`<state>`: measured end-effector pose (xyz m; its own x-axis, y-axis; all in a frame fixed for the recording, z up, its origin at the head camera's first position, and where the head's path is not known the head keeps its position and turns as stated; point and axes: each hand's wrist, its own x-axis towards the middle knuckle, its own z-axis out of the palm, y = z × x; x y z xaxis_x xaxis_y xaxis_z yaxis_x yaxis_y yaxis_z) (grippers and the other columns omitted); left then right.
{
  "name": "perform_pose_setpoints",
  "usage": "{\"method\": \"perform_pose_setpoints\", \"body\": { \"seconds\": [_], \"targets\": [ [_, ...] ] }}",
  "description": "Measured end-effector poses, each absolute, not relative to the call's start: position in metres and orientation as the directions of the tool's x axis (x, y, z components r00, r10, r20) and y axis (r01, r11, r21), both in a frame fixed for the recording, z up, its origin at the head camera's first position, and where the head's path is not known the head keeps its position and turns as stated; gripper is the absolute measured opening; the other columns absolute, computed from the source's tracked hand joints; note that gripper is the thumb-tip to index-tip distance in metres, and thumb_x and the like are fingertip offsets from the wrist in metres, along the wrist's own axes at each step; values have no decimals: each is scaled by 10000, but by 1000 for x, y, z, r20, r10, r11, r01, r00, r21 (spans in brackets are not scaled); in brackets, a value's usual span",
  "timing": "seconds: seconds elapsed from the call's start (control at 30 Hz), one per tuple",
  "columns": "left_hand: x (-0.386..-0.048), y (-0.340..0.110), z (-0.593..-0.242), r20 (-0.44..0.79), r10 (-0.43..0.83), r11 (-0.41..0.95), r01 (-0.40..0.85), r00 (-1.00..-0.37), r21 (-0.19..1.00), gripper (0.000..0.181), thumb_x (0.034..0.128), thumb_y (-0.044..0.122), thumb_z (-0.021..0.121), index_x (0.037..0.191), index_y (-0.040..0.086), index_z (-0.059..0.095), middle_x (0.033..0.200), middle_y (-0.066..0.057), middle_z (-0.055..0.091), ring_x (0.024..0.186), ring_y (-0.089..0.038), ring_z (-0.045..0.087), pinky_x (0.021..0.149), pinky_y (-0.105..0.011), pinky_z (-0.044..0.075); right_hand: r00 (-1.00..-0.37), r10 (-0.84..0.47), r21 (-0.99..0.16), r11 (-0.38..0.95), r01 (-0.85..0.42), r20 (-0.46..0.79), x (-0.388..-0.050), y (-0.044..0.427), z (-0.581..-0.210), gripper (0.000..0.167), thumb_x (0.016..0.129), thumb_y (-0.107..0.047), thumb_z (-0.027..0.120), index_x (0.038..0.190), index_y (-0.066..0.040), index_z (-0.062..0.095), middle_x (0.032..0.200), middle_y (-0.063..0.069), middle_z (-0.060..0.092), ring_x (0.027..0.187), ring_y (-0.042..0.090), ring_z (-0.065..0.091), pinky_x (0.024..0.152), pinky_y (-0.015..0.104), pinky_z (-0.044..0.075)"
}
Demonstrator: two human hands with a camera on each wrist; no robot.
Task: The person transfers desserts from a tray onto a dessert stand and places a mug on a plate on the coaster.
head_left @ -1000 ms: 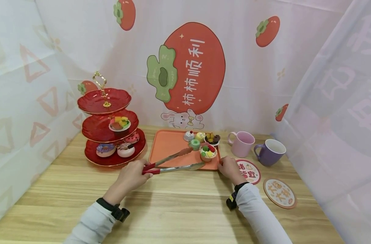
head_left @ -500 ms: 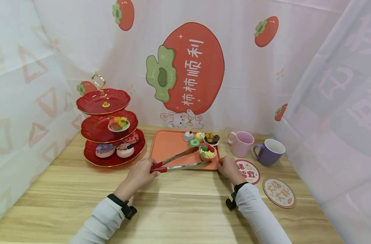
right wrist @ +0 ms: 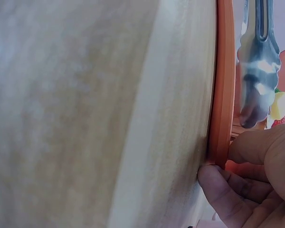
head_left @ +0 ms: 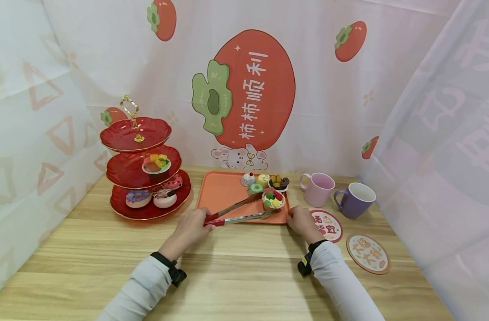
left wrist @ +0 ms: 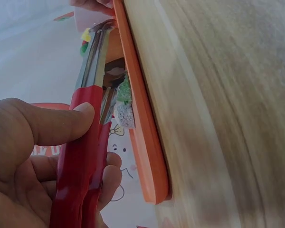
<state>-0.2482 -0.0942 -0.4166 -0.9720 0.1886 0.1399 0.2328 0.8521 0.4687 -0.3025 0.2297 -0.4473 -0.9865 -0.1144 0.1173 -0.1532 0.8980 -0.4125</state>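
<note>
Orange tray (head_left: 218,191): sweets (head_left: 263,179) at right side, fruit cupcake (head_left: 274,201) nearest; near right corner pinched by right hand (head_left: 303,221). Red-handled tongs (head_left: 244,218): gripped in left hand (head_left: 191,228), arms spread, tips beside the fruit cupcake.

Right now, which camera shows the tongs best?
The head view: it shows the tongs spread, both metal arms visible. The left wrist has the red handles closer, metal foreshortened; the right wrist shows only metal, no handles.

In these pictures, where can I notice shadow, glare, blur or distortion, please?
Head view: bright overall, soft shadows on the wooden table; left wrist view: dimmer, wood grain looking soft; right wrist view: table blurry, bright glare on the metal tongs, edge of the orange tray appearing slightly bowed.
</note>
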Motion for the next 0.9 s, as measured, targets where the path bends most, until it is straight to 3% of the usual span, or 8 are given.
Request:
{"method": "perform_pose_setpoints", "body": {
  "seconds": [0.37,0.6,0.9],
  "targets": [
    [-250,-86,-421,123,185,867,221,-975,446,183,777,111,745,837,70,576,706,-9,530,612,-180,482,551,-338,383,-984,-118,-411,897,-162,131,-303,229,-448,318,832,-45,620,544,-91,492,488,-24,377,435,121,402,443,251,292],
    [-251,-84,-423,115,174,855,208,-978,474,188,770,113,747,845,66,582,715,-10,531,633,-192,482,588,-343,391,-986,-109,-406,901,-150,123,-302,229,-446,299,831,-52,619,558,-86,503,496,-22,385,444,123,398,449,252,294],
    [-251,-82,-427,172,197,859,254,-965,445,160,763,85,728,811,82,575,703,-2,521,611,-169,477,560,-340,388,-990,-100,-419,898,-133,99,-301,228,-444,287,839,-54,623,571,-77,522,511,-13,393,468,140,409,461,257,300]
  ]
}}
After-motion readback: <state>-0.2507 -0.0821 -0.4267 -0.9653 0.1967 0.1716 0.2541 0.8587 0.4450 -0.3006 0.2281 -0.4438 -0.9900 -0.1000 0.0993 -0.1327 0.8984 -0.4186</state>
